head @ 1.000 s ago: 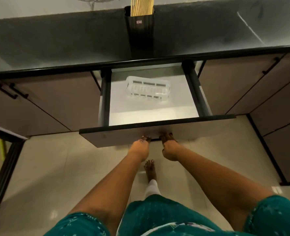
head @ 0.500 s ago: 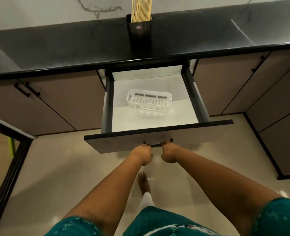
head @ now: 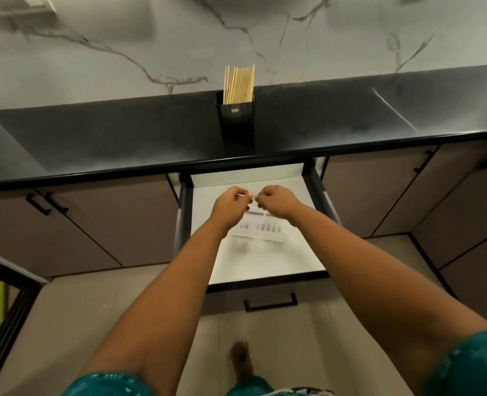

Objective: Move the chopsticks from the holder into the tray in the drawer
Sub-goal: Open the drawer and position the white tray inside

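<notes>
Chopsticks (head: pixel 239 84) stand upright in the black holder (head: pixel 237 118) on the counter beyond the open drawer (head: pixel 268 277), well apart from both hands, left hand (head: pixel 228 207) and right hand (head: pixel 276 200) curled over its blurred white tray (head: pixel 261 227), grip on it unclear.

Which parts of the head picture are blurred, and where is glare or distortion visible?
Head view: the tray in the drawer is smeared by motion blur; the chopsticks and holder stay sharp; pale glare streaks the black counter; the wide lens bends the counter edge.
</notes>
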Demonstrator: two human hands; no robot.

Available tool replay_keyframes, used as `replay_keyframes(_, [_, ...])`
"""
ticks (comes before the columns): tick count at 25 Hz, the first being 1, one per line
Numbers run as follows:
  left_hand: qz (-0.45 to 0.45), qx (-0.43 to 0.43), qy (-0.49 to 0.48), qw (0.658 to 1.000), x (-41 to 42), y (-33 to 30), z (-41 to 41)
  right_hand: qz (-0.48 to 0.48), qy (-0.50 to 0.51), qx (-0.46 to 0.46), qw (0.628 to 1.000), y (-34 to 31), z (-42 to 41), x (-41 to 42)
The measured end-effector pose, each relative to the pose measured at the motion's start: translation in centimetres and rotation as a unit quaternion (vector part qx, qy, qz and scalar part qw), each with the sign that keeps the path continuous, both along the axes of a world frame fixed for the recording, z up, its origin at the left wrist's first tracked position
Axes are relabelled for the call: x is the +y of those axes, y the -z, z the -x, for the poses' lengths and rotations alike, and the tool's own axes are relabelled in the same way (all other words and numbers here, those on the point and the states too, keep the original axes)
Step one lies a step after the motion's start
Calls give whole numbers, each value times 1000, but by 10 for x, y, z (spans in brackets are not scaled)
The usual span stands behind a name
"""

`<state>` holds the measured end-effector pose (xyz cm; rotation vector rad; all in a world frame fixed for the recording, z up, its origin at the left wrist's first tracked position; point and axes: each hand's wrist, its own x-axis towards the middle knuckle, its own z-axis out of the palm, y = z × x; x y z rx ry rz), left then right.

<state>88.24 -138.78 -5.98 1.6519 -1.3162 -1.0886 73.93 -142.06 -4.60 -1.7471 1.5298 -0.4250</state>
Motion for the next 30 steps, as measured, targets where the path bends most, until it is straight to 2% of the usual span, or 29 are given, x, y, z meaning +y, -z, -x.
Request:
replay_keyframes(2, [-21,13,-31,999,-37,11,-20,-57,85,-113,988,14,3,-36])
replay_keyframes(4, [-62,-26,-60,996,-66,39,-42,-106,154,-135,973,44,8,-65])
replay_keyframes(8, [-185,-121,-40,974,-97,110,-77,-199,239,7,950,120,27,-87])
replay_keyframes(10, [-223,-138,-13,965,-97,133,-88,-253,239,54,936,146,33,-79])
replay_keyframes(12, [-270,-129,6,954,-109,157,-95,-266,243,70,930,171,35,-86])
replay_keyframes(14, [-276,-113,18,954,-101,169,-97,-238,229,76,941,179,34,-86])
replay_keyframes(19, [-257,-54,-38,964,-80,184,-84,-180,240,51,953,181,39,-112])
replay_keyframes(24, [-269,-88,-29,959,-87,179,-82,-207,212,64,953,184,43,-116])
replay_keyframes(26, [-275,-120,-16,954,-92,172,-82,-203,246,84,944,178,39,-119])
replay_keyframes(28, [-240,-155,-16,958,-105,158,-81,-112,297,131,939,165,28,-126])
replay_keyframes(30, [-160,-163,-29,973,-131,130,-78,56,285,154,944,135,12,-145])
